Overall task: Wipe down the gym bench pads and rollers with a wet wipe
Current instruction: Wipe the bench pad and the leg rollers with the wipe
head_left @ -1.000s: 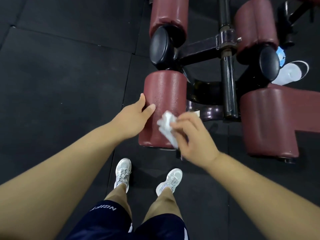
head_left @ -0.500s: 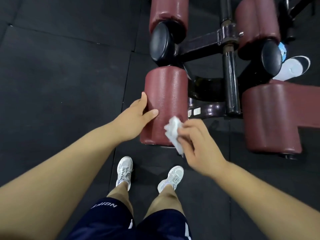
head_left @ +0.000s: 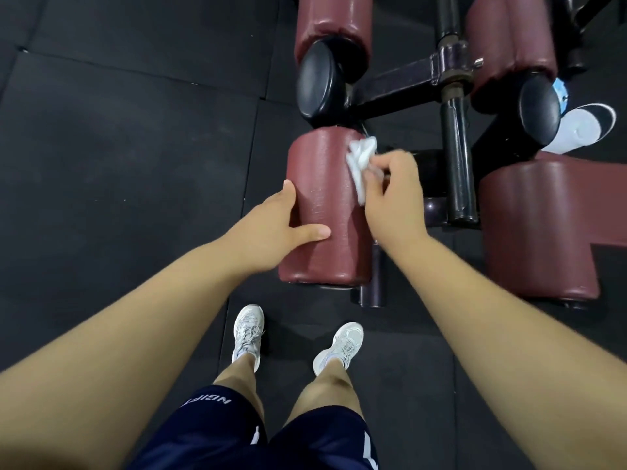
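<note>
Left hand [head_left: 271,228] spread, right fingers [head_left: 398,166] pinched

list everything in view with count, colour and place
rollers: four, maroon, two near, two far, flanking the frame
end caps: two, black, on the far rollers' near ends
frame: one, dark metal, centre right
wet wipe: one, white, on the near left roller's far end
container: one, white and blue, floor at far right
floor mats: black, underneath everything
shoes: two, white, bottom centre
shorts: navy, bottom edge
left hand: rests against the near left roller
right hand: pinches the wet wipe
</note>
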A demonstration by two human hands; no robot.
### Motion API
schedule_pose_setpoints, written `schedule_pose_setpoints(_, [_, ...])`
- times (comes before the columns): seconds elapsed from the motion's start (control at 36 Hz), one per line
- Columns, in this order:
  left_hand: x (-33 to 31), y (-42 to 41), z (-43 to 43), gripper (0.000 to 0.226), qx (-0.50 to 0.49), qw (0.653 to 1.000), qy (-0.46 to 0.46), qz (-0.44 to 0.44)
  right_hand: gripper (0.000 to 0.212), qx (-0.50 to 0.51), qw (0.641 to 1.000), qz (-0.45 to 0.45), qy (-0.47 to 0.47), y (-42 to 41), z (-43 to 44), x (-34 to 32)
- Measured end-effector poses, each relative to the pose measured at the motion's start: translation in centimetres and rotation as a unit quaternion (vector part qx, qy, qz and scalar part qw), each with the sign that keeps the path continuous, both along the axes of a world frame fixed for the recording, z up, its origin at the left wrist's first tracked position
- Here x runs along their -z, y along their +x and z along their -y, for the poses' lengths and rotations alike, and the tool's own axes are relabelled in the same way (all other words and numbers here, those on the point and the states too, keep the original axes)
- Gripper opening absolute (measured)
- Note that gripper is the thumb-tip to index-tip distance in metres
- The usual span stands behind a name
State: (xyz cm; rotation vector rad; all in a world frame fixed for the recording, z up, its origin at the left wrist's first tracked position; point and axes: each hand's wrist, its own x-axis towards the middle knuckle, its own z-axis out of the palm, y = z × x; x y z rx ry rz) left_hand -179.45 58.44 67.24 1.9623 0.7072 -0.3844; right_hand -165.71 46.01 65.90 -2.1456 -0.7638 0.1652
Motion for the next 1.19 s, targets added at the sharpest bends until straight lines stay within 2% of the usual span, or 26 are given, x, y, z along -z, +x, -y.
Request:
schedule_pose_setpoints(0.06, [0.6, -0.6, -0.7, 0.098, -0.029, 0.997, -0.075, 0.003, 0.009, -0.073, 0.997, 0.031, 0.009, -2.3, 2.6, -0.1])
schedule_pose_setpoints(0.11, [1.0, -0.9, -1.2, 0.098, -0.04, 0.993, -0.108, 0.006, 0.019, -0.137, 0.989, 0.052, 0.005, -4.4, 5.3, -0.1])
schedule_pose_setpoints(0.19, [0.7, -0.7, -1.3, 0.093, -0.023, 0.999, -0.044, 0.019, 0.021, -0.17, 0.984, 0.059, -0.001, -5.2, 7.2, 0.1])
schedule_pose_setpoints(0.25, [0.0, -0.4, -1.0, 0.089, -0.027, 0.998, 0.004, 0.062, 0.024, -0.148, 0.987, 0.066, -0.002, -4.2, 6.5, 0.3])
schedule_pose_setpoints(0.31, [-0.6, -0.1, -0.5, 0.098, -0.035, 0.995, 0.02, 0.087, 0.019, -0.097, 0.994, 0.053, -0.004, -2.8, 4.6, 0.4])
schedule_pose_setpoints(0.36, [-0.8, 0.0, -0.1, 0.105, -0.035, 0.995, 0.034, 0.084, 0.011, -0.024, 0.999, 0.013, -0.016, -1.2, 2.2, 0.1])
schedule_pose_setpoints(0.47, [-0.7, -0.2, -0.3, 0.104, -0.038, 0.996, 0.019, 0.078, 0.015, 0.064, 0.995, -0.054, -0.046, 1.3, -1.0, 0.0])
schedule_pose_setpoints(0.64, [-1.4, -0.1, -0.6, 0.095, 0.023, 0.997, 0.056, 0.041, 0.012, 0.061, 0.99, -0.087, -0.097, -0.5, 0.6, -1.2])
schedule_pose_setpoints(0.81, [-3.4, -0.1, -0.8, 0.066, 0.081, 0.984, 0.158, 0.023, 0.012, 0.016, 0.982, -0.13, -0.134, -4.3, 3.9, -3.8])
schedule_pose_setpoints(0.92, [-4.9, 0.0, 0.1, 0.05, 0.17, 0.952, 0.254, -0.001, 0.007, -0.032, 0.961, -0.141, -0.237, -5.0, 6.0, -4.7])
schedule_pose_setpoints(1.0, [-5.9, 0.1, 1.0, 0.042, 0.203, 0.941, 0.272, -0.005, 0.007, -0.08, 0.936, -0.161, -0.302, -4.9, 7.6, -5.5])
schedule_pose_setpoints(1.08, [-6.9, 0.2, 2.5, 0.042, 0.247, 0.926, 0.282, -0.034, 0.015, -0.098, 0.909, -0.164, -0.371, -4.1, 9.7, -6.1])
schedule_pose_setpoints(1.19, [-7.8, 0.6, 5.7, 0.038, 0.279, 0.904, 0.32, -0.057, 0.017, -0.129, 0.882, -0.164, -0.422, -2.3, 13.2, -7.1])
